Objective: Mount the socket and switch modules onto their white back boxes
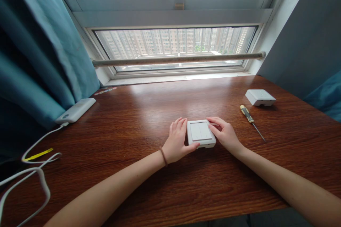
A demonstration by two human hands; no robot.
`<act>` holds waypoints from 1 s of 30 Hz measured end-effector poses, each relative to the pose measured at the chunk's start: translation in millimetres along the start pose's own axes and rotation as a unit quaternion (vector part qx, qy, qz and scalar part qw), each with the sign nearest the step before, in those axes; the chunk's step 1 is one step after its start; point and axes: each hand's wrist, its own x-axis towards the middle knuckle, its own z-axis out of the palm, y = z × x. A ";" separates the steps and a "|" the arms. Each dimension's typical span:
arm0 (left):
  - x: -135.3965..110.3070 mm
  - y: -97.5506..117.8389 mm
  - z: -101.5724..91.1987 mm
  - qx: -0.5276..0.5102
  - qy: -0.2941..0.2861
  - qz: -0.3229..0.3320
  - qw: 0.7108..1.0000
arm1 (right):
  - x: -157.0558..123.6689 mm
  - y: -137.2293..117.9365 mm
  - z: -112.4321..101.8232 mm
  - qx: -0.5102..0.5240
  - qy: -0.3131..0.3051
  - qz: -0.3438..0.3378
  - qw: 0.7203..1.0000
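A white square wall switch (200, 133) with two rocker plates lies flat on the wooden table (149, 113), near the middle. My left hand (177, 141) grips its left side, thumb along the front edge and fingers curled at the far corner. My right hand (225, 133) holds the right side, fingers closed against its far right edge. A thin brown band circles my left wrist.
A yellow-and-black screwdriver (251, 120) lies right of my hands, tip toward me. A second white switch box (260, 97) sits at the far right. A white power bank (76, 110) with a white cable (34, 170) lies at the left by a teal curtain (39, 49).
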 end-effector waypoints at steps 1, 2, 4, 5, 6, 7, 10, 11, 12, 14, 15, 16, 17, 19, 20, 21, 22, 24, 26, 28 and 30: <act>-0.5 1.0 -0.6 0.013 0.000 -0.001 1.000 | 0.1 -0.2 -0.1 -0.002 -0.001 -0.001 1.000; -0.9 1.9 -1.1 0.024 0.000 -0.002 1.000 | 0.2 -0.3 -0.1 -0.004 -0.002 -0.001 1.000; -1.5 3.0 -1.5 0.035 -0.001 -0.003 0.999 | 0.6 -0.6 -0.3 -0.006 -0.005 -0.002 1.000; -1.7 3.1 -1.4 0.035 -0.002 -0.002 0.999 | 0.8 -0.6 -0.3 -0.006 -0.008 -0.002 1.000; -1.7 3.1 -1.2 0.033 -0.003 -0.002 0.999 | 0.9 -0.6 -0.4 -0.007 -0.009 -0.003 1.000; -1.7 2.9 -0.8 0.029 -0.005 -0.001 1.000 | 1.1 -0.5 -0.4 -0.008 -0.011 -0.003 1.000; -1.3 1.8 0.0 0.014 -0.013 -0.004 1.000 | 1.2 0.1 -0.2 -0.007 -0.011 -0.002 1.000; -1.2 1.5 0.1 0.010 -0.015 -0.006 1.000 | 1.1 0.4 -0.2 -0.006 -0.011 -0.002 1.000; -1.2 1.2 0.2 0.006 -0.017 -0.007 1.000 | 1.0 0.5 -0.1 -0.005 -0.011 -0.001 1.000; -1.3 0.6 0.0 -0.001 -0.022 -0.005 1.000 | 0.6 0.5 -0.1 -0.003 -0.011 0.001 1.000; -1.3 0.4 0.0 -0.003 -0.024 -0.002 1.000 | 0.4 0.4 -0.1 -0.001 -0.012 0.002 1.000; -1.4 0.2 -0.1 -0.005 -0.025 0.001 1.000 | 0.2 0.2 -0.1 0.001 -0.012 0.003 1.000; -1.4 0.0 0.0 -0.007 -0.024 0.004 1.000 | 0.0 0.0 -0.1 0.004 -0.013 0.005 1.000; -1.1 -0.3 0.3 -0.010 -0.021 0.006 1.000 | -0.3 -0.4 -0.2 0.010 -0.013 0.007 1.000; -0.9 -0.4 0.5 -0.010 -0.020 0.006 1.000 | -0.3 -0.5 -0.3 0.013 -0.013 0.009 1.000; -0.6 -0.4 0.8 -0.009 -0.020 0.005 1.000 | -0.3 -0.5 -0.4 0.016 -0.013 0.010 1.000; -0.3 -0.5 1.0 -0.009 -0.021 0.005 1.000 | -0.2 -0.3 -0.5 0.019 -0.012 0.012 1.000; 0.1 -0.4 1.5 -0.009 -0.023 0.004 1.000 | 0.2 0.3 -0.6 0.026 -0.011 0.017 0.999; 0.3 -0.1 1.9 -0.009 -0.022 0.002 1.000 | 0.7 1.1 -0.5 0.034 -0.012 0.025 0.999; 0.3 0.6 2.0 -0.012 -0.019 0.000 1.000 | 1.4 1.9 0.0 0.043 -0.013 0.038 0.998; 0.4 1.7 1.5 -0.015 -0.015 -0.002 1.000 | 1.9 2.2 0.7 0.052 -0.015 0.055 0.997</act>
